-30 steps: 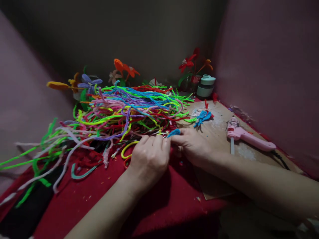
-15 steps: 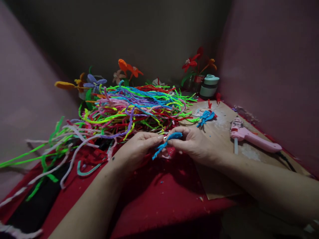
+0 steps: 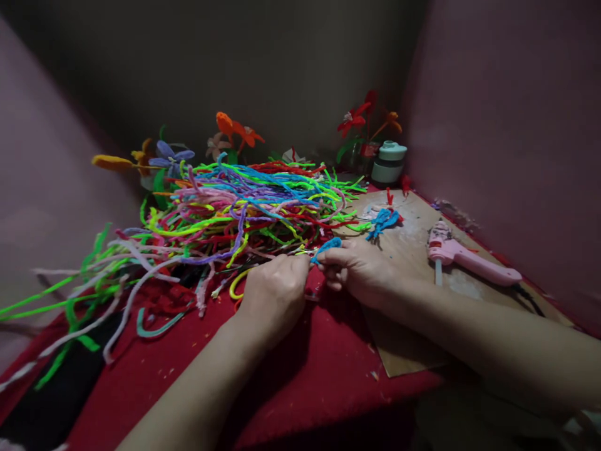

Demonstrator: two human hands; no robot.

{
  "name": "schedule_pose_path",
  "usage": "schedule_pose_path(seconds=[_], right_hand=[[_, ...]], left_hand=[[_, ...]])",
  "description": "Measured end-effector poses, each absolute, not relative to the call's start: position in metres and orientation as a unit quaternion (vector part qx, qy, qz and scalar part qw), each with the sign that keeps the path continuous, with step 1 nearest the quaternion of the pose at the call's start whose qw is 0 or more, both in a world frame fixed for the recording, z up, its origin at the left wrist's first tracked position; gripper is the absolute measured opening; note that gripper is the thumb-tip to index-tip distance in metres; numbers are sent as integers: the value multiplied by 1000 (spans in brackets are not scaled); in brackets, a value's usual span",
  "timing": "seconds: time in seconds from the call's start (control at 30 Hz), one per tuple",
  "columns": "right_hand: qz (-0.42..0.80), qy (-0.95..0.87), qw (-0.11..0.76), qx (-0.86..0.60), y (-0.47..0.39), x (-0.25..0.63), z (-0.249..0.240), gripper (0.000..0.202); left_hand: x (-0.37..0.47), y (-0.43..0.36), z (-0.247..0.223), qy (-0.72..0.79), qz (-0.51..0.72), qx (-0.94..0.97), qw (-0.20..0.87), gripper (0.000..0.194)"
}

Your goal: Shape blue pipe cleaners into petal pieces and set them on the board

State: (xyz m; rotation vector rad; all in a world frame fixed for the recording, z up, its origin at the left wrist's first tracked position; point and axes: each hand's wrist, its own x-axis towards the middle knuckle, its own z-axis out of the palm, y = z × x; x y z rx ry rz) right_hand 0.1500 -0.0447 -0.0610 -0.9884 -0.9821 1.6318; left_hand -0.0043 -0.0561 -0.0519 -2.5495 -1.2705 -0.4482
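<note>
Near the middle of the view, a small blue fuzzy piece (image 3: 330, 246) shows between my two hands. My right hand (image 3: 359, 269) pinches it with thumb and fingertips, its loop standing up above the fingers. My left hand (image 3: 277, 291) is closed at the piece's lower left end, and its knuckles hide that end. The fingertips of both hands nearly meet. Behind them spreads a large heap of colored pipe cleaners (image 3: 253, 207). Another blue fuzzy piece (image 3: 382, 222) lies on the brown board (image 3: 408, 344) beyond my right hand.
A pink glue gun (image 3: 474, 260) lies on the board at the right. A teal-lidded jar (image 3: 389, 161) stands at the back, beside red flowers (image 3: 353, 119). Orange flowers (image 3: 237, 130) and a purple flower (image 3: 171, 156) rise behind the heap. Red cloth (image 3: 300, 388) covers the table.
My left hand has turned, its knuckles now up, and covers the blue piece's lower end, which was showing before. The view has shifted slightly.
</note>
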Motion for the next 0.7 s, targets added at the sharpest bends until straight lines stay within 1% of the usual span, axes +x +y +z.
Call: schedule_pose_path(seconds=[0.03,0.1,0.17,0.2,0.33,0.4,0.47,0.57,0.63,0.7], right_hand=[[682,-380,480,-400,-43,149,-62,12],[692,-353,486,-400,-43,149,-63,14],[691,-358,494,-388,-44,149,-62,14],[686,-376,496,-377,-45,149,-61,13],[638,-464,487,-375,-48,152,-59,16],[607,-482,491,-398,-48,153,-57,19],[586,-496,495,-408,-48,155,-56,20],[581,-519,486,-396,-48,157,-53,16],[591,-531,478,-375,-48,157,-51,14],[599,-532,473,-366,-48,157,-51,14]], left_hand=[[-4,-56,-54,-428,-141,-880,152,17],[-5,-55,-57,-426,-135,-880,163,17],[-5,-55,-58,-437,-151,-877,129,19],[-5,-54,-57,-445,-167,-875,92,20],[-2,-54,-52,-461,-237,-849,-104,25],[-1,-53,-46,-459,-267,-822,-206,23],[-3,-52,-40,-456,-297,-763,-348,23],[-9,-48,-37,-437,-311,-631,-561,33],[-14,-46,-37,-411,-291,-572,-647,35],[-15,-46,-38,-393,-268,-547,-689,30]])
